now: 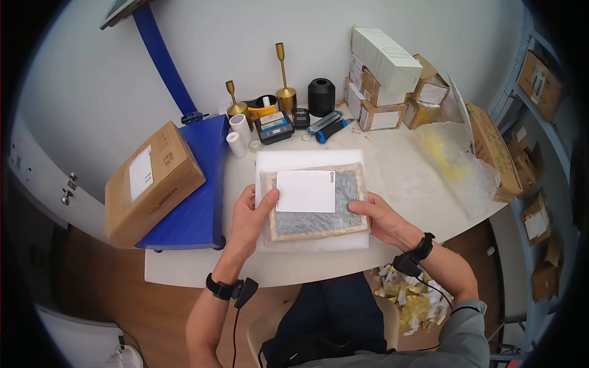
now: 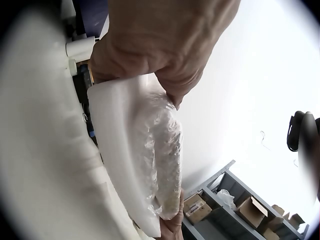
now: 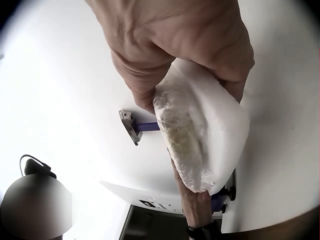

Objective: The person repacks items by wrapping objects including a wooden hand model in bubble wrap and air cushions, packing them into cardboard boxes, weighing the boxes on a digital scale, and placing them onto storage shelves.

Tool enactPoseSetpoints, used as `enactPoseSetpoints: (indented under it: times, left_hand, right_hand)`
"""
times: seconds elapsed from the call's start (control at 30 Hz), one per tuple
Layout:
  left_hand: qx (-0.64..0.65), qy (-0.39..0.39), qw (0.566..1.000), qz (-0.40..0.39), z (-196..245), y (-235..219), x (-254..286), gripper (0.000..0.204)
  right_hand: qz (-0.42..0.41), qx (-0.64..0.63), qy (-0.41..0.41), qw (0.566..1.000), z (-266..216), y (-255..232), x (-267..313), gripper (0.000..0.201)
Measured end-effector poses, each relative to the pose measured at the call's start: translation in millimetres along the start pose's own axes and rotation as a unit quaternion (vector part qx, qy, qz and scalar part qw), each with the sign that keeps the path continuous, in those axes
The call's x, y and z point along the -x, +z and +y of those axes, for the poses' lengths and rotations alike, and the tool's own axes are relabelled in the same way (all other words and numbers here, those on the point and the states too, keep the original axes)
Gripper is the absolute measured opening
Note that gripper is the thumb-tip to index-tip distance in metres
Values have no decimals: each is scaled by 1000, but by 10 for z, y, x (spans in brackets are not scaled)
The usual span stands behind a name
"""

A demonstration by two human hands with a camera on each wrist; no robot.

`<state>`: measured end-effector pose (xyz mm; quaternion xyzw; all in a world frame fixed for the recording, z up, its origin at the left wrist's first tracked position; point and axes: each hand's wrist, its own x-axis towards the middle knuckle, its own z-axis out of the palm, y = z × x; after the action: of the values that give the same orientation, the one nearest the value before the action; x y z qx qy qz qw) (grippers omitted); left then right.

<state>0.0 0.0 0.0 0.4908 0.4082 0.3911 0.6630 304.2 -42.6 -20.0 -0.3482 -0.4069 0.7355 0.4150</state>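
Both hands hold a flat rectangular item wrapped in clear plastic [image 1: 313,223], dark grey on top with a tan border, together with the white foam slab [image 1: 310,157] under it. On top of the wrapped item lies a white paper sheet [image 1: 305,192] with small print in one corner. My left hand [image 1: 248,219] grips the left edge, its thumb at the paper's side. At the right edge, my right hand [image 1: 388,221] has its thumb on the wrapped item's top. The wrist views show fingers behind the foam [image 2: 112,115] and thumbs against the crinkled wrap [image 3: 175,130].
To the left, a cardboard box [image 1: 153,183] sits on a blue scale [image 1: 205,202]. Along the back stand gold candle holders [image 1: 286,92], a black cylinder [image 1: 321,98] and paper rolls [image 1: 240,127]. Stacked boxes [image 1: 383,116] and clear plastic wrap [image 1: 451,162] occupy the right.
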Motion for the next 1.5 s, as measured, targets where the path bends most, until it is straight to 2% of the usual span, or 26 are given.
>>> enactPoseSetpoints:
  times: [0.07,0.1,0.17,0.2,0.23,0.3,0.43,0.5,0.6,0.63,0.7,0.77,0.87,0.9,0.97,1.0,1.03,1.1,1.13,1.27,1.33,1.5]
  left_hand:
    - [53,-54,997,22,-69,38,117,119]
    - [36,-39,998,25,-47,-133,168,119]
    - [-67,35,996,-36,-214,-179,298,127]
    - [-103,57,993,-2,-313,-119,413,126]
    - [-108,51,993,0,-303,-135,460,126]
    - [-169,95,981,0,-292,-74,503,126]
    - [-114,73,990,-38,-372,-131,515,116]
    - [-108,91,989,-52,-430,-121,525,105]
    - [-123,90,987,-54,-517,-168,512,103]
    - [-124,89,987,-39,-535,-167,516,103]
    - [-107,73,990,-56,-573,-147,503,101]
    - [-104,70,991,-35,-598,-143,519,105]
    - [-263,130,956,-14,-473,-105,627,113]
    - [-256,124,958,-30,-484,-132,613,113]
    - [-242,125,962,4,-605,-117,592,111]
    - [-288,135,948,19,-559,-68,615,107]
    - [-281,136,950,5,-518,12,624,107]
    - [-411,164,891,102,-471,98,692,105]
    - [-432,221,863,140,-483,129,697,96]
    - [-428,222,867,124,-476,66,673,84]
    - [-421,179,880,127,-489,19,655,73]
    - [-477,208,843,137,-433,103,678,81]
  right_hand:
    - [35,-29,30,999,90,-3,20,56]
    - [22,-32,13,999,181,60,-127,56]
    - [42,-65,30,997,195,8,-98,55]
    - [49,-64,42,996,204,0,-3,55]
    - [48,-71,51,995,241,43,3,55]
    - [46,-69,60,995,258,78,23,55]
    - [43,-80,53,994,311,142,124,57]
    - [44,-92,65,993,331,105,180,58]
    - [7,-95,51,994,381,43,221,59]
    - [15,-77,37,996,383,46,241,60]
    - [3,-58,29,998,411,50,223,62]
    - [59,-45,-6,997,452,49,204,64]
    - [54,-62,-7,997,474,115,151,61]
    - [58,-79,0,995,468,88,191,57]
    - [58,-83,18,995,500,33,202,54]
    - [81,-85,13,993,481,88,205,51]
    - [96,-83,10,992,456,87,217,51]
    - [76,-87,18,993,446,88,215,50]
    - [78,-84,16,993,453,75,215,51]
    - [73,-77,17,994,460,37,220,51]
    - [72,-73,13,995,471,50,214,49]
    - [76,-65,3,995,489,31,215,52]
